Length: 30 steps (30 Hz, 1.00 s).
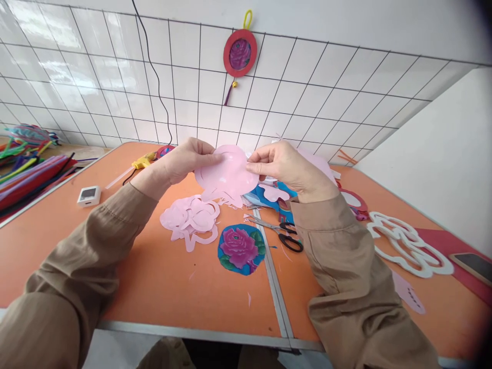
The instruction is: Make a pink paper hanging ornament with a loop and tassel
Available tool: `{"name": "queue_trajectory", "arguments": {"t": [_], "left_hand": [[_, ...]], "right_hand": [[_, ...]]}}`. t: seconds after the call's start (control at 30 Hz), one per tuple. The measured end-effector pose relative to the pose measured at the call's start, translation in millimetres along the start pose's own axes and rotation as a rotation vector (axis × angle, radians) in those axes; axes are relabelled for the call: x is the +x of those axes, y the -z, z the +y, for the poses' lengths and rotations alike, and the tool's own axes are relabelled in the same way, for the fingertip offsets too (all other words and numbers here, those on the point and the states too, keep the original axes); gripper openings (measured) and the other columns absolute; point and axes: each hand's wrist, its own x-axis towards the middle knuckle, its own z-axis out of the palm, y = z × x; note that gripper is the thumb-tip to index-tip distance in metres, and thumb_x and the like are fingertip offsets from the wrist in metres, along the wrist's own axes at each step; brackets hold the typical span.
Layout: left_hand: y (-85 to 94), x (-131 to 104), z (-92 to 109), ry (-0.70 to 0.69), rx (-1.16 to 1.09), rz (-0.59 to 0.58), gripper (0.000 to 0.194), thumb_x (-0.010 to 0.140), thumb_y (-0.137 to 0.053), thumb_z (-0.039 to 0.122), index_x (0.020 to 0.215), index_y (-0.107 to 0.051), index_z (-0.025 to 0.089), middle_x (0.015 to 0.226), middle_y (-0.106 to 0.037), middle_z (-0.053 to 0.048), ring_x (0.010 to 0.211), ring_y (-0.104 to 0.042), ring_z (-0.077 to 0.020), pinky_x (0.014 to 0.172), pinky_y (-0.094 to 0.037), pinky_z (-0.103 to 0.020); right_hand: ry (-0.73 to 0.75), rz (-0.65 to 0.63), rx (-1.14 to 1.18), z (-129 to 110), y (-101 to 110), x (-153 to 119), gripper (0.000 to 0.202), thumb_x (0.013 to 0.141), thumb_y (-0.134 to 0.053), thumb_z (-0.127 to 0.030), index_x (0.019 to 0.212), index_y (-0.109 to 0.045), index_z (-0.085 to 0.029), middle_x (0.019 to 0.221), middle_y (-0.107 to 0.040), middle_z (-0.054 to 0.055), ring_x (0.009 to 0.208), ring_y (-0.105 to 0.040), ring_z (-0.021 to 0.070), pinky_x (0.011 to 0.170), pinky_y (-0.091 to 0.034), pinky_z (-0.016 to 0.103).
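Between both hands a pink paper cutout (pixel 226 177) with a rounded, lobed outline is held up above the table. My left hand (pixel 196 160) pinches its left edge between thumb and fingers. At the right edge my right hand (pixel 277 166) grips it the same way. Below and to the left lies a heap of pink paper cutouts (pixel 192 220). A round fabric piece with a purple flower (pixel 240 249) rests flat in front of me. Beside it are scissors with black handles (pixel 282 233), partly hidden by my right sleeve.
The orange folding table (pixel 161 292) holds a yellow glue gun (pixel 143 161), a small white device (pixel 89 196), white cutout frames (pixel 411 246) and a phone (pixel 474 267). Colourful fuzzy stems (pixel 34 174) lie at far left. A red round ornament (pixel 240 53) hangs on the tiled wall.
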Motion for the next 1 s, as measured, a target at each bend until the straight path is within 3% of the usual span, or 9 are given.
{"name": "queue_trajectory", "arguments": {"t": [0.1,0.27,0.37,0.47,0.6,0.73,0.87,1.0], "left_hand": [[0.0,1.9,0.7,0.059,-0.121,0.067,0.051,0.103,-0.061,0.046,0.061,-0.053,0.018,0.061,-0.045,-0.001,0.057,-0.042,-0.0097,0.059,-0.037,-0.03],[3.2,8.6,0.9,0.183,-0.209,0.17,0.07,0.106,-0.035,0.069,0.078,-0.068,0.014,0.071,-0.061,-0.009,0.072,-0.065,-0.0202,0.072,-0.049,-0.036],[3.9,9.3,2.6,0.202,-0.267,0.182,0.073,0.107,-0.031,0.069,0.079,-0.069,0.013,0.07,-0.062,-0.01,0.074,-0.068,-0.0217,0.073,-0.052,-0.037],[2.8,6.0,3.9,0.193,-0.25,0.139,0.058,0.107,-0.047,0.056,0.071,-0.066,0.014,0.067,-0.059,-0.006,0.064,-0.06,-0.0149,0.068,-0.05,-0.032],[1.9,1.7,0.7,0.051,-0.187,0.024,0.041,0.086,-0.082,0.029,0.056,-0.057,0.016,0.058,-0.046,0.002,0.056,-0.042,-0.0075,0.058,-0.044,-0.026],[3.0,1.8,-2.7,-0.022,-0.207,0.029,0.042,0.082,-0.08,0.024,0.051,-0.053,0.017,0.055,-0.042,0.004,0.053,-0.037,-0.0061,0.05,-0.039,-0.022],[4.9,2.2,-2.2,-0.034,-0.196,0.061,0.046,0.08,-0.081,0.024,0.05,-0.047,0.017,0.054,-0.037,0.005,0.051,-0.035,-0.0053,0.047,-0.035,-0.021],[5.8,2.2,-2.0,-0.03,-0.19,0.073,0.047,0.078,-0.082,0.026,0.049,-0.045,0.017,0.051,-0.036,0.006,0.05,-0.035,-0.0047,0.045,-0.032,-0.019]], "right_hand": [[0.006,0.004,0.021,1.3,0.4,1.4,0.019,0.073,-0.086,-0.03,0.065,-0.073,-0.02,0.062,-0.066,0.002,0.058,-0.057,0.0131,0.054,-0.046,0.029],[0.015,0.019,0.044,4.1,2.3,3.8,0.021,0.071,-0.087,-0.034,0.065,-0.071,-0.021,0.058,-0.062,0.0,0.053,-0.053,0.0126,0.052,-0.047,0.031],[0.009,0.028,0.026,4.5,2.9,3.8,0.021,0.071,-0.086,-0.034,0.065,-0.071,-0.021,0.058,-0.062,0.001,0.052,-0.053,0.0126,0.051,-0.046,0.031],[0.006,0.035,0.022,5.0,2.5,3.7,0.02,0.071,-0.085,-0.035,0.065,-0.071,-0.021,0.058,-0.062,0.001,0.053,-0.053,0.0126,0.052,-0.046,0.031],[0.027,0.023,0.046,4.7,0.8,3.4,0.028,0.071,-0.087,-0.04,0.065,-0.068,-0.021,0.06,-0.062,0.001,0.054,-0.053,0.0121,0.054,-0.048,0.031],[0.037,0.017,0.073,0.4,0.7,1.3,0.043,0.069,-0.091,-0.056,0.064,-0.067,-0.021,0.06,-0.061,0.002,0.055,-0.054,0.0131,0.055,-0.049,0.031],[-0.02,0.039,0.112,-3.6,2.7,-0.5,0.057,0.076,-0.08,-0.076,0.068,-0.069,-0.021,0.064,-0.068,0.005,0.059,-0.062,0.0158,0.055,-0.049,0.029],[-0.071,0.057,0.157,-5.7,2.8,-1.2,0.06,0.083,-0.073,-0.077,0.072,-0.071,-0.019,0.066,-0.069,0.008,0.058,-0.064,0.0163,0.054,-0.051,0.029]]}}
